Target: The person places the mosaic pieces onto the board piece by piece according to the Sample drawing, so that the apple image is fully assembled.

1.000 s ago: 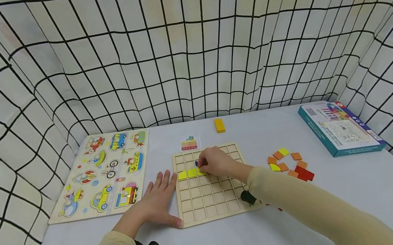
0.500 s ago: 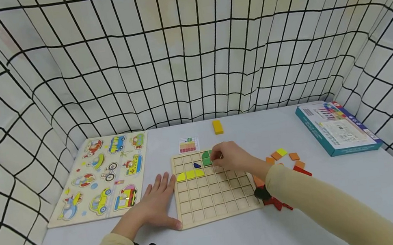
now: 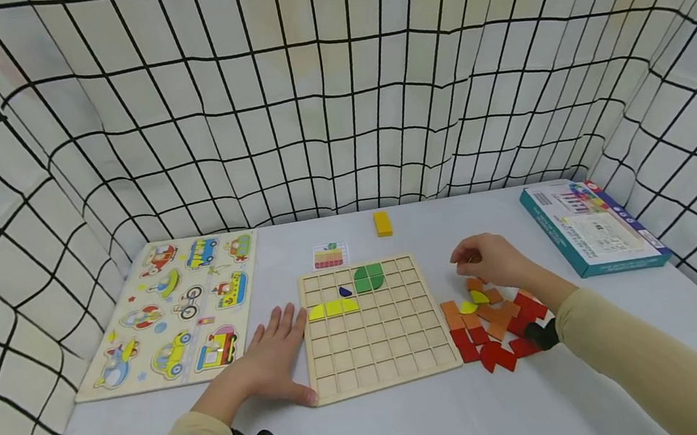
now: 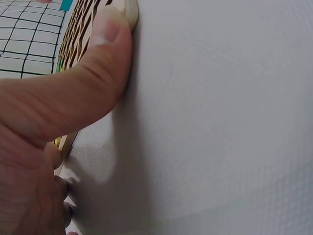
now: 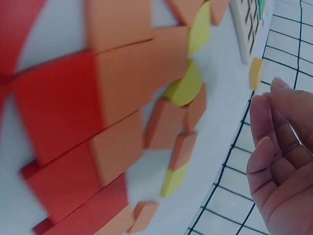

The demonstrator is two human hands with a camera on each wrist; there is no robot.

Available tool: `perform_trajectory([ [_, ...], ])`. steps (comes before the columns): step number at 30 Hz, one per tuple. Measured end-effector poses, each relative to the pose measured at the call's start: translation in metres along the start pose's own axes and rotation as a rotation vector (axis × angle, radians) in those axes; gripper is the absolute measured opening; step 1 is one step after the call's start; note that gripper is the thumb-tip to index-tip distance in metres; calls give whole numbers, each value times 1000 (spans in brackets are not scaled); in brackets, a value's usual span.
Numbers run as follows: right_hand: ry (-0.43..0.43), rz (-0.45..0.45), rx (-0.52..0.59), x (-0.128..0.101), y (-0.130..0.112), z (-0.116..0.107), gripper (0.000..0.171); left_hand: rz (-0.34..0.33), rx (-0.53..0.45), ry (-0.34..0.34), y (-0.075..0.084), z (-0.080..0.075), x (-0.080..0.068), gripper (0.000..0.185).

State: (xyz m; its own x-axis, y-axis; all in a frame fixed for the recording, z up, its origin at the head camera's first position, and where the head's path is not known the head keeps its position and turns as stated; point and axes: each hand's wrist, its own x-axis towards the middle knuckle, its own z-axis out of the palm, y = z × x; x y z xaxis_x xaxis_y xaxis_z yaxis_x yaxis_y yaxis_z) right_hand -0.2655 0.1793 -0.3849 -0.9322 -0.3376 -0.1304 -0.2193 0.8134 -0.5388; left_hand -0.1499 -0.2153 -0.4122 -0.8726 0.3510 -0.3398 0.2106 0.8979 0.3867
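Head camera: right hand (image 3: 491,261) leaves the grid board (image 3: 375,327) for the loose tile pile (image 3: 495,323)

A second ago the right hand was over the board's upper rows; it now hovers above the orange, red and yellow tiles to the board's right, fingers loosely curled and holding nothing, as the right wrist view confirms. A green piece (image 3: 369,277) now shows in the top rows beside the small blue piece (image 3: 345,292) and above the yellow row (image 3: 332,309), so that placement looks finished and another tile is likely being sought. The left hand (image 3: 277,357) stays flat on the table, thumb (image 4: 105,58) braced against the board's near left edge.
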Motion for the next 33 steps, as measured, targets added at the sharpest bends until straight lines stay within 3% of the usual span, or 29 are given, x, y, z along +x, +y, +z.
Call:
perform_trajectory([
  [5,-48,32,17,-14,14,1,21,5,1,1,-2,-1,0,135],
  [11,-129,-37,-6,-27,18,12,20,9,1,-3,-2,-1,0,135],
  [22,-120,-87,-130,-30,14,25,17,12,4,5,-2,1,1,134],
  [33,-139,-56,-127,-29,15,27,13,26,4,14,-1,0,0,135],
])
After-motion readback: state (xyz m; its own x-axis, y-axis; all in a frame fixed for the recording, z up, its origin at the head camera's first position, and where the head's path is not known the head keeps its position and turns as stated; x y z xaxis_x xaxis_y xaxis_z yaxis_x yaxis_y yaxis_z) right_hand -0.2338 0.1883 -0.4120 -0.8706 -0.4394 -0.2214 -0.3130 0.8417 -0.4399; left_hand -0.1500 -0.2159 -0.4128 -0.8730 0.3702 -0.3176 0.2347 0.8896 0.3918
